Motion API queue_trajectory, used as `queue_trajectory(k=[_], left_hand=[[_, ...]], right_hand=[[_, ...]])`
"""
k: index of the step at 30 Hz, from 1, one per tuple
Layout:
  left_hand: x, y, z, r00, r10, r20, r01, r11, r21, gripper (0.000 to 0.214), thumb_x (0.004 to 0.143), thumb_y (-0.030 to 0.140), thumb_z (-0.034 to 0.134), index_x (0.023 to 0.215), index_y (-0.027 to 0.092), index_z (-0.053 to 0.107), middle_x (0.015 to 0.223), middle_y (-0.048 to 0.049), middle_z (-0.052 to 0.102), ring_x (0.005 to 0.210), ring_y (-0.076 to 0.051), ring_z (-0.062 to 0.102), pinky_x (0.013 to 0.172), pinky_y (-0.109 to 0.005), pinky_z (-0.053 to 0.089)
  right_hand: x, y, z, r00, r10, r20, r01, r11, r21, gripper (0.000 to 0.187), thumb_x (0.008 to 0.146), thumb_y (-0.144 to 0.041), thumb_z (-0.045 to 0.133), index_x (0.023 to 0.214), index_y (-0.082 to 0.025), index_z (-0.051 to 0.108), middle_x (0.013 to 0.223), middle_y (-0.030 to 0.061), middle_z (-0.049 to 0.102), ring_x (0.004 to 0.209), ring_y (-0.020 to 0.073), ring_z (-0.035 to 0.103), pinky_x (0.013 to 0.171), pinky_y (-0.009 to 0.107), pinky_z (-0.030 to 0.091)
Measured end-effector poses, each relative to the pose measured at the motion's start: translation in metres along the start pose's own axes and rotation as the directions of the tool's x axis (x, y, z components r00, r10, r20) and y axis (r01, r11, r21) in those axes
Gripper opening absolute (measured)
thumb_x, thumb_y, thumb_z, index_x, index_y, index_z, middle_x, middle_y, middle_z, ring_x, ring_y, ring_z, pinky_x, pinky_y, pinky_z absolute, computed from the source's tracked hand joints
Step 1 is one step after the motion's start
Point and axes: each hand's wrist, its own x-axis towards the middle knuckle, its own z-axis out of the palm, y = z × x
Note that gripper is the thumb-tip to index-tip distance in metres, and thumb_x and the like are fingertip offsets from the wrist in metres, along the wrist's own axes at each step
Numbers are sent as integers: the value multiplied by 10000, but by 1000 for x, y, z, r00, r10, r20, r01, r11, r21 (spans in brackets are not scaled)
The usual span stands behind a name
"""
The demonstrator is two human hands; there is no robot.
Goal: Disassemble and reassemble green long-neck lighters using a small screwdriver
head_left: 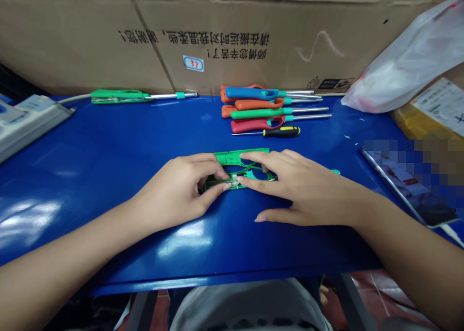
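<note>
A green long-nosed gas lighter lies opened on the blue table, its shell split in two halves. The upper shell half [228,158] lies just beyond the lower half [241,185], where inner parts and a turquoise trigger [255,176] show. My left hand [184,186] pinches the left end of the lower half, thumb and fingers closed around a clear inner part. Over the right side of the lighter rests my right hand [297,186], fingers spread. One fingertip touches the inner parts, another meets the upper shell, and the thumb stays apart. The nozzle is mostly hidden under this hand.
Behind lie several lighters [257,113] and a black-yellow screwdriver [282,132]. A green lighter [119,96] sits at the back left, near a power strip [32,121]. A phone [406,191] and a plastic bag [409,55] are right. A cardboard box [224,12] walls the back.
</note>
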Motion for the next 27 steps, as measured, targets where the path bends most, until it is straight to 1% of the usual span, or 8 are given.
queue_trajectory(k=[3, 6, 10, 14, 18, 20, 23, 27], left_hand=[[0, 1, 0, 1000, 0, 6, 0, 1000, 7, 144, 929, 278, 615, 952, 196, 731, 880, -23, 696, 680, -130, 603, 557, -226, 448], [0, 2, -1, 1000, 3, 4, -3, 1000, 20, 144, 929, 276, 610, 947, 192, 725, 888, -30, 701, 704, -138, 613, 558, -224, 450], [0, 3, -1, 1000, 9, -7, -9, 1000, 19, 146, 929, 279, 617, 940, 190, 732, 884, -34, 707, 689, -136, 614, 566, -228, 455], [-1, 2, 0, 999, 36, -17, -36, 999, 22, 145, 934, 262, 616, 940, 187, 741, 880, -32, 706, 706, -140, 626, 589, -237, 459], [-1, 1, 0, 999, 45, -24, -44, 998, 46, 128, 931, 241, 619, 947, 184, 733, 851, -23, 683, 686, -131, 613, 596, -240, 450], [-2, 2, 0, 998, 50, -29, -49, 997, 57, 129, 934, 241, 614, 946, 180, 727, 848, -24, 672, 682, -130, 607, 601, -243, 447], [-2, 3, -1, 998, 51, -25, -49, 996, 76, 137, 942, 245, 605, 952, 174, 723, 866, -29, 667, 695, -133, 603, 620, -249, 449], [-3, 3, 0, 999, 49, -19, -47, 994, 99, 146, 950, 253, 602, 961, 172, 723, 883, -32, 668, 686, -130, 591, 624, -252, 439]], right_hand=[[-1, 0, 3, 1000, 10, 22, -10, 1000, 24, 659, 1001, -608, 498, 1528, -212, 501, 1620, 245, 388, 1450, 404, 439, 1069, 624, 435], [-1, 0, 5, 999, 19, 25, -21, 999, 48, 642, 1001, -585, 517, 1531, -223, 495, 1625, 232, 385, 1451, 403, 433, 1084, 637, 424], [-1, 0, 6, 1000, 8, 7, -9, 999, 51, 611, 1009, -544, 525, 1532, -230, 492, 1606, 228, 413, 1417, 405, 463, 1069, 648, 433], [-1, 2, 7, 1000, 5, -12, -4, 999, 50, 601, 1022, -549, 497, 1524, -219, 500, 1583, 216, 446, 1418, 371, 472, 1082, 601, 441], [0, 4, 6, 998, 14, -54, -9, 997, 79, 546, 1038, -526, 476, 1460, -190, 564, 1552, 191, 490, 1412, 315, 491, 1095, 527, 448], [1, 4, 5, 999, 19, -48, -16, 997, 73, 528, 1039, -514, 479, 1442, -187, 580, 1545, 192, 497, 1407, 315, 496, 1087, 524, 452], [1, 4, 5, 1000, 25, -14, -24, 998, 55, 538, 1037, -514, 481, 1457, -188, 563, 1541, 194, 500, 1398, 324, 499, 1086, 536, 449], [1, 4, 7, 1000, 17, 1, -17, 999, 40, 541, 1042, -515, 464, 1470, -195, 546, 1528, 187, 508, 1370, 321, 512, 1084, 539, 449]])
